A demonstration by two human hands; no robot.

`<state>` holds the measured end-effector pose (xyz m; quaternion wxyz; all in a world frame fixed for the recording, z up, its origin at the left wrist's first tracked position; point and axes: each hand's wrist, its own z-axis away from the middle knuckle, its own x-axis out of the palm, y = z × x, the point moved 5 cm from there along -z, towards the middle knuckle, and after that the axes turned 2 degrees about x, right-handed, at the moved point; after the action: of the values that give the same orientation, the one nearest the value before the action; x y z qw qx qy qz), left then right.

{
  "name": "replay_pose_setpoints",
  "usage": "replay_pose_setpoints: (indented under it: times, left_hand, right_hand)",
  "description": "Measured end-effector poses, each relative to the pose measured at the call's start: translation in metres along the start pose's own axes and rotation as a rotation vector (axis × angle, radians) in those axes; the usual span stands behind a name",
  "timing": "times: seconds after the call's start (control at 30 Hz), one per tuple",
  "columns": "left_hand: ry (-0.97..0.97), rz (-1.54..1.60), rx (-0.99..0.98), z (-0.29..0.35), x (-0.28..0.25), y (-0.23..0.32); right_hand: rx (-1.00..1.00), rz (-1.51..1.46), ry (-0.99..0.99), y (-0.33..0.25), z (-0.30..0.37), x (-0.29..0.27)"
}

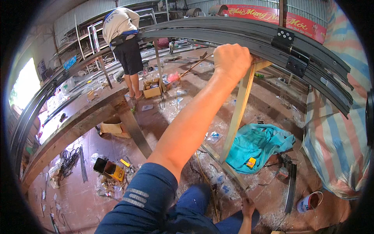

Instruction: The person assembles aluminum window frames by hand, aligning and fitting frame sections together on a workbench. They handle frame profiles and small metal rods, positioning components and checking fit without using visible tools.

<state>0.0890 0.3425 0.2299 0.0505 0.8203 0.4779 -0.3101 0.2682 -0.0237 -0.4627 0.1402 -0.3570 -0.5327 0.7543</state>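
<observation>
My left hand (232,60) is closed in a fist at the near edge of long dark grey metal profiles (194,28), just above the top of a wooden trestle leg (239,113). The profiles run across the trestle from far left to right. Two black hinge-like fittings (297,62) sit on them, to the right of my fist. My right hand (247,206) hangs low beside my knee, near the foot of the trestle. Its fingers are small and partly hidden, so I cannot make out whether they hold anything.
Another person (122,35) stands bent over at the back left. A wooden beam (66,136) crosses the left side. On the floor lie a teal cloth (255,144), a white bucket (309,202), a yellow-black container (111,170) and a cardboard box (152,90). Striped sheeting (335,140) bulges at right.
</observation>
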Motion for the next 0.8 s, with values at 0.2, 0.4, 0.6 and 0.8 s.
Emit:
replay_pose_setpoints:
  times: [0.2,0.4,0.6,0.8]
  left_hand:
    - [-0.006,-0.029,-0.003,-0.003,-0.001,0.004]
    - [0.005,-0.021,-0.014,-0.013,0.001,0.000]
    - [-0.014,-0.034,-0.035,-0.014,-0.002,0.005]
    - [0.012,-0.065,-0.004,-0.011,-0.003,0.004]
  right_hand:
    - [-0.016,-0.255,0.095,-0.014,0.011,-0.012]
    - [0.024,-0.321,0.136,-0.025,0.004,-0.007]
    - [0.028,-0.332,0.102,-0.032,0.001,-0.015]
    - [0.097,-0.311,0.104,-0.042,0.006,-0.015]
